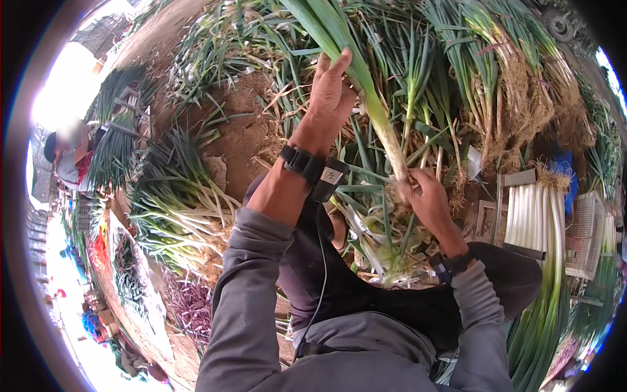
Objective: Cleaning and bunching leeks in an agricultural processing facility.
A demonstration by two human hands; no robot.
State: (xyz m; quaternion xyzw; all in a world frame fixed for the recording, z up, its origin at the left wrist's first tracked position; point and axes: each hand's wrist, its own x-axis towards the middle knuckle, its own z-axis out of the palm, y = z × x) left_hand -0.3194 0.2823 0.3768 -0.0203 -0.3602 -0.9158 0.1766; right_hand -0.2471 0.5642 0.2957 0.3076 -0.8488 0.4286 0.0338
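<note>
A long green onion (379, 117) slants in front of me, its green leaves up and its pale root end low. My left hand (333, 91) is closed round it where the leaves meet the stalk. At the root end the fingers of my right hand (426, 201) pinch together against the stalk's base. Whether a loose outer layer is between those fingers is too small to tell. Under the stalk, a heap of stripped leaves and peelings (379, 242) lies between my legs.
Untrimmed onions with roots (503, 98) lie at the far right. Cleaned white-stemmed onions (532, 215) rest in a metal frame (503, 202) beside my right knee, near a pale crate (583, 235). More onions (176, 202) lie left. A person (72, 160) sits at the far left.
</note>
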